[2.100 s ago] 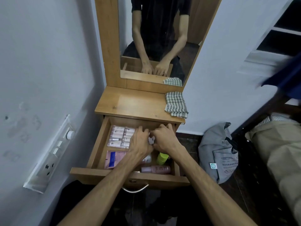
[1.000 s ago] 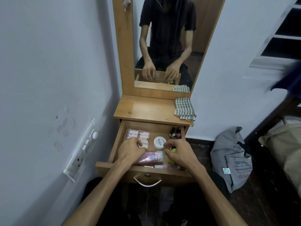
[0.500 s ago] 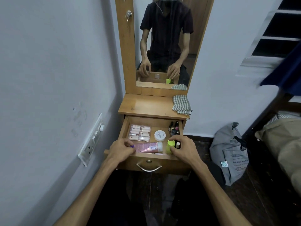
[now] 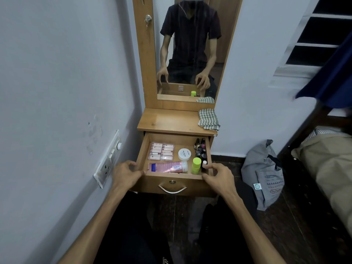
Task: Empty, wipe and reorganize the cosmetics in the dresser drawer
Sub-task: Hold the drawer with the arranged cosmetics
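Drawer (image 4: 172, 177) is standing open under the mirror (image 4: 190, 54), cosmetics (image 4: 167, 166) lying inside, cloth (image 4: 208, 119) sitting on top | your left hand (image 4: 126, 173) and right hand (image 4: 219, 178) are hovering at its front corners, fingers loosely curled, holding nothing.

the drawer (image 4: 172, 177) and tabletop (image 4: 167, 121) look like smooth wood laminate, the tabletop faintly glossy. the handle (image 4: 172, 189) is shiny metal. the checked cloth (image 4: 208, 120) is woven and matt. the pink tube (image 4: 167, 167) and white jar (image 4: 184, 154) look like glossy plastic.
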Action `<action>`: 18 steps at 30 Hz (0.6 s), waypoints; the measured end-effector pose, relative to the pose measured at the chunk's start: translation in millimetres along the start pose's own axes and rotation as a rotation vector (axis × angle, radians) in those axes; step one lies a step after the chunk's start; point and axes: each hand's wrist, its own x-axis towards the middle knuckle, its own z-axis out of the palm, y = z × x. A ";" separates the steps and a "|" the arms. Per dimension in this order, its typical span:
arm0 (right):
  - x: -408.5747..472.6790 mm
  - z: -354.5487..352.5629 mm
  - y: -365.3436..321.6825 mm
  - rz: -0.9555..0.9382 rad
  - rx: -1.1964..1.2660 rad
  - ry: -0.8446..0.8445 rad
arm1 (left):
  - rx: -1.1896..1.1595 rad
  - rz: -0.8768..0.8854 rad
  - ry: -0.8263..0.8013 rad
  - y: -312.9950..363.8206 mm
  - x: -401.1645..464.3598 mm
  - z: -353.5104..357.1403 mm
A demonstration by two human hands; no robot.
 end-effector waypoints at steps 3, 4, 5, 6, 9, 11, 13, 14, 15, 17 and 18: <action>-6.1 -0.3 0.2 0.091 0.039 0.003 | -0.035 -0.016 0.026 -2.7 -1.7 0.9; -7.7 -1.0 -0.3 0.117 0.047 0.009 | -0.043 -0.018 0.039 -3.1 -2.5 0.4; -8.6 -1.5 -1.1 0.138 0.052 0.014 | -0.049 -0.026 0.048 -3.6 -3.1 -0.3; -9.5 -2.8 -1.3 0.152 0.052 0.017 | -0.057 -0.033 0.054 -4.1 -3.2 -0.2; -9.9 -5.0 -2.4 0.188 0.049 0.020 | -0.092 -0.065 0.042 -5.5 -1.9 -1.7; -9.6 -5.9 -2.3 0.212 0.049 0.031 | -0.094 -0.064 0.047 -7.3 0.6 -1.1; -9.3 -5.4 -1.8 0.237 0.036 0.053 | -0.090 -0.054 0.063 -8.1 2.1 1.4; -7.5 -5.0 -1.3 0.252 0.026 0.061 | -0.090 -0.045 0.075 -7.1 4.2 3.9; -5.6 -4.0 -1.2 0.268 0.017 0.067 | -0.090 -0.051 0.083 -5.8 5.1 5.1; 2.2 -2.3 -1.3 0.293 0.010 0.093 | -0.072 -0.073 0.089 -2.4 10.6 8.2; 5.6 -2.2 -2.4 0.305 0.012 0.106 | -0.059 -0.085 0.091 -2.1 13.7 9.5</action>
